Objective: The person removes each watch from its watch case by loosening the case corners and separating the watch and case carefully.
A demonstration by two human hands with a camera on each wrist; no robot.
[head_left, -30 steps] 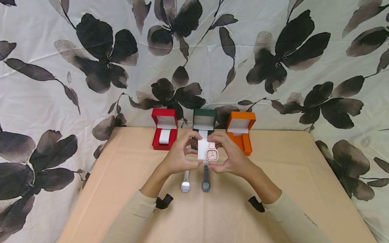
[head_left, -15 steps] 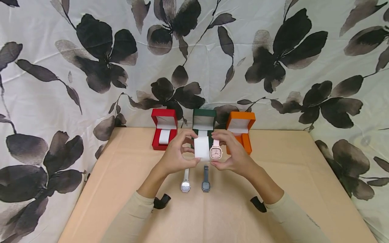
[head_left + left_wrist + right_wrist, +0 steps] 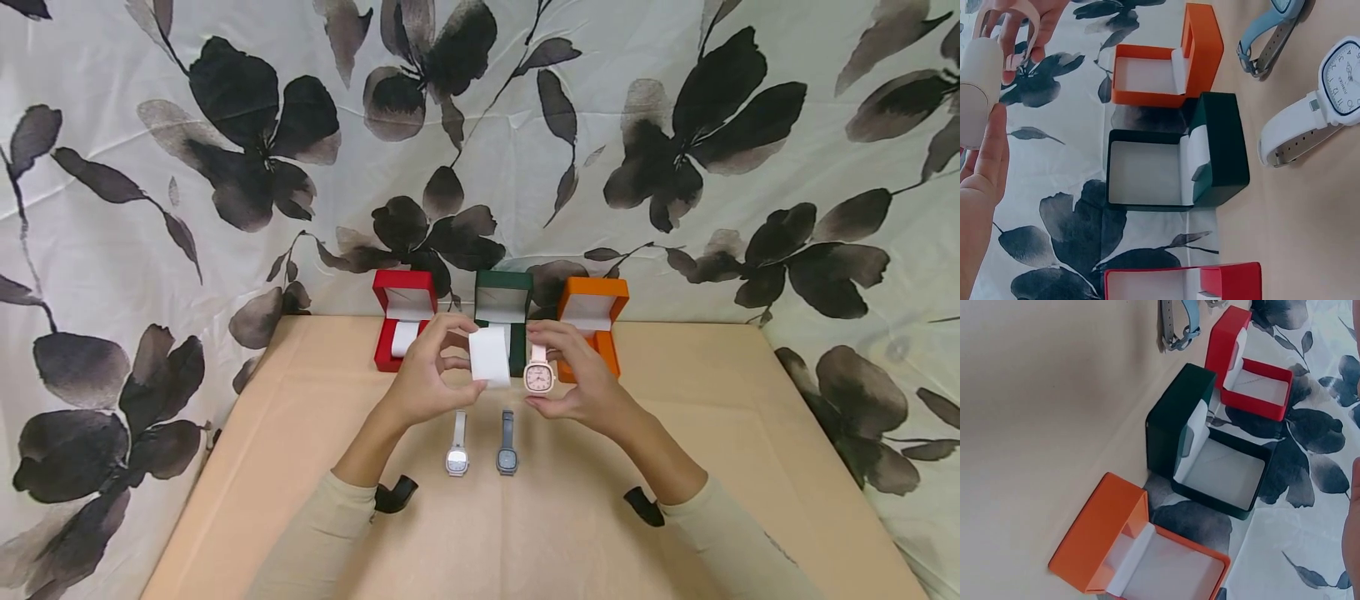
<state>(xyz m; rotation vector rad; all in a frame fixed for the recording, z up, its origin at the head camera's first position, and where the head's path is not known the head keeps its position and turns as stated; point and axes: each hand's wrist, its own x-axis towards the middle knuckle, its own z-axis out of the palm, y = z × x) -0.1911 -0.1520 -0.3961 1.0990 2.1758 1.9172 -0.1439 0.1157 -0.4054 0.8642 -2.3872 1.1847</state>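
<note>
In the head view my left hand [image 3: 420, 379] grips a white watch cushion [image 3: 489, 357] by its top and bottom. Just right of it, my right hand [image 3: 588, 387] pinches a pink wristwatch [image 3: 539, 377] with a square face, its strap upright. A small gap separates watch and cushion. In the left wrist view, the pink strap [image 3: 1034, 25] hangs in a loop from the other hand. Only a sliver of the right hand [image 3: 1352, 537] enters the right wrist view. Below the hands, a white wristwatch [image 3: 457, 460] and a blue-grey wristwatch [image 3: 507, 461] lie side by side on the table.
Three lidded watch boxes stand raised-lid along the table's back edge: red [image 3: 385, 352], green [image 3: 517, 360] and orange [image 3: 611, 360]. White cushions sit in the red and green ones. Behind them hangs a floral cloth [image 3: 555, 183]. The table [image 3: 720, 433] has a beige surface.
The hands have drawn apart. The cushion has moved left, away from the pink watch, and the watch has shifted slightly right. The boxes and the two lying watches stay put.
</note>
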